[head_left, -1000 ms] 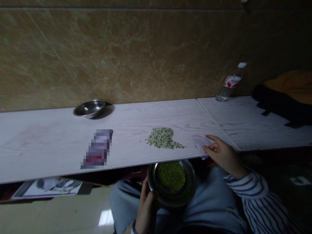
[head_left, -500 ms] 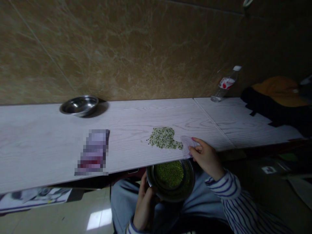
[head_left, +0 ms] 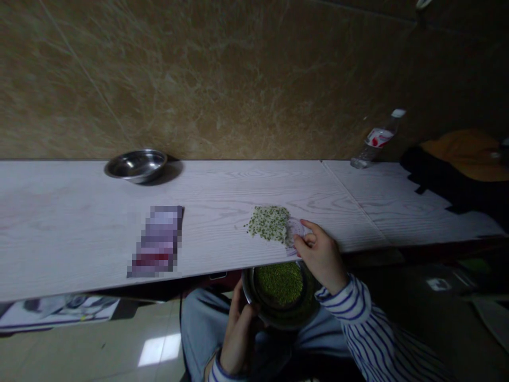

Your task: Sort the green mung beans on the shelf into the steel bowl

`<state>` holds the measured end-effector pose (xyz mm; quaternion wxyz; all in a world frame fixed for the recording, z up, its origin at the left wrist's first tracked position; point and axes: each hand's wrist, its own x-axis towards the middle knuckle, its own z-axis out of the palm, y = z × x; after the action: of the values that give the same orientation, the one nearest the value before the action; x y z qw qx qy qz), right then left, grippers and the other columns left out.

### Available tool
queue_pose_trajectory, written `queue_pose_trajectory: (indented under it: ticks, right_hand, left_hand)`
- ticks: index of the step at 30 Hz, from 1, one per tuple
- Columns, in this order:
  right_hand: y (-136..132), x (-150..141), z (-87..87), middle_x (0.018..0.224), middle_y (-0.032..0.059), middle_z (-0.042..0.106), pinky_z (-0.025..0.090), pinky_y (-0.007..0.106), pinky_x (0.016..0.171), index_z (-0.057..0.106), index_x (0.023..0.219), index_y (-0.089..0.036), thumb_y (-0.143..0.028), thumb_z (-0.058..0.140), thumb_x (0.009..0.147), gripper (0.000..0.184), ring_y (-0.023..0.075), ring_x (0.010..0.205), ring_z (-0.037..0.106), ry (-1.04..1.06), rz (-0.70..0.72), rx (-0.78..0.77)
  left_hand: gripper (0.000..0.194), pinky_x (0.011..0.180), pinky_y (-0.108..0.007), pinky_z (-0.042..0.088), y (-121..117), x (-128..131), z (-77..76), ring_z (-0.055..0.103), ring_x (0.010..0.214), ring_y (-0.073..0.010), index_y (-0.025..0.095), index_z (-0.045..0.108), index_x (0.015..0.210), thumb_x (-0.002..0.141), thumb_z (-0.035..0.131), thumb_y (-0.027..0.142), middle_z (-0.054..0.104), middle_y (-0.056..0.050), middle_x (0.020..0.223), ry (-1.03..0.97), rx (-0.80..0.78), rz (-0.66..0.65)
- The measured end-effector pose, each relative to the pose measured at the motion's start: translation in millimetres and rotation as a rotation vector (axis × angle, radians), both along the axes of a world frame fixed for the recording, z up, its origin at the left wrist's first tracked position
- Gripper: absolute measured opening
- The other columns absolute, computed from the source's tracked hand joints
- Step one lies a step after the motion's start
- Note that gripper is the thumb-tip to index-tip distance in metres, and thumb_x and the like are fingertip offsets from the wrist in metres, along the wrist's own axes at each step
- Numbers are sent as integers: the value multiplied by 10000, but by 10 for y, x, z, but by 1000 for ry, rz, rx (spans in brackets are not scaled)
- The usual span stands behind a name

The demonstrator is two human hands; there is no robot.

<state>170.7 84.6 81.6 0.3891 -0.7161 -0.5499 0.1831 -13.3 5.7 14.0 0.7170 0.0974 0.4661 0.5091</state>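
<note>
A pile of white grains mixed with green beans (head_left: 269,222) lies on the table. My right hand (head_left: 321,253) pinches a thin, translucent curved plastic scraper (head_left: 294,231) between thumb and fingers. The scraper lies low over the tabletop, its left edge against the pile's right side. Below the table edge, my left hand (head_left: 237,335) grips the left rim of a metal bowl (head_left: 278,319). Many small green beans, like mung beans, cover the bowl's bottom. The bowl sits above my lap, its far rim partly hidden under the table edge.
On the pale wood-grain table (head_left: 214,196), an empty steel bowl (head_left: 137,165) stands by the wall. A blurred-out flat item (head_left: 159,241) lies at the left. At the right are a plastic bottle (head_left: 374,142) and an orange-and-black cloth item (head_left: 469,154).
My right hand has moved left with the scraper, which now meets the pile; the strand of grains at its right has been pushed into it. The view has shifted slightly.
</note>
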Motion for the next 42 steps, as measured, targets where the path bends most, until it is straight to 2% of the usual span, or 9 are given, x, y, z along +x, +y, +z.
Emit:
queue_pose_trajectory:
  ticks: [4,7,13,16,19,23,30,37,42]
  right_hand:
    - [31,-29,62,552,-20,624,494,283,539,633,1261,-92,-363,535,844,506,179,516,639,0,41,20]
    - [31,58,98,574,-18,641,487,280,545,623,1275,-92,-368,545,853,510,169,516,634,-12,64,40]
    - [89,511,69,766,48,758,516,276,561,606,1246,-141,-344,604,833,460,179,601,683,11,89,32]
    - [170,742,48,738,40,751,545,287,617,652,1158,-163,-328,604,848,354,192,653,707,-9,89,49]
    - [234,874,56,753,44,750,545,300,642,698,1166,-165,-317,604,848,365,193,659,697,-119,61,61]
    - [257,905,82,767,59,755,526,309,623,744,1167,-158,-317,597,837,394,195,636,677,-199,54,30]
    - [286,932,41,721,53,735,510,307,594,766,1148,-151,-314,595,834,392,192,614,644,-206,99,22]
    - [389,937,-53,733,51,746,510,276,526,753,1155,-141,-296,620,806,404,173,590,638,-18,171,-31]
    - [401,830,-29,676,37,734,530,265,513,768,1098,-138,-266,644,782,363,160,545,642,84,219,-47]
  left_hand:
    - [706,696,-342,554,0,-3,27,659,987,-285,257,570,1377,696,759,248,695,-108,1228,-1,-6,3]
    - [704,693,-334,553,-4,1,20,646,1033,-293,261,558,1391,711,741,249,681,-109,1264,12,-9,-4]
    - [667,772,-389,568,-2,16,6,649,1031,-297,265,594,1348,702,757,273,683,-103,1255,31,-4,8]
    - [651,769,-386,568,0,22,13,637,1040,-298,254,614,1331,695,754,244,689,-113,1251,26,-6,13]
    - [678,793,-395,566,-13,21,-4,633,1045,-296,262,584,1376,717,747,248,690,-111,1258,31,-13,16]
    - [673,857,-420,561,-34,11,-44,621,1121,-325,265,582,1372,724,767,274,669,-112,1309,31,-2,27]
    - [712,887,-432,556,-35,22,-33,592,1220,-360,258,563,1390,709,770,278,624,-129,1402,45,-18,29]
    - [703,866,-419,552,-65,40,-2,633,1114,-328,270,577,1389,708,751,277,693,-113,1280,76,-29,0]
    - [676,850,-403,549,-81,34,11,623,1103,-315,281,576,1373,716,730,248,686,-97,1285,64,-30,9]
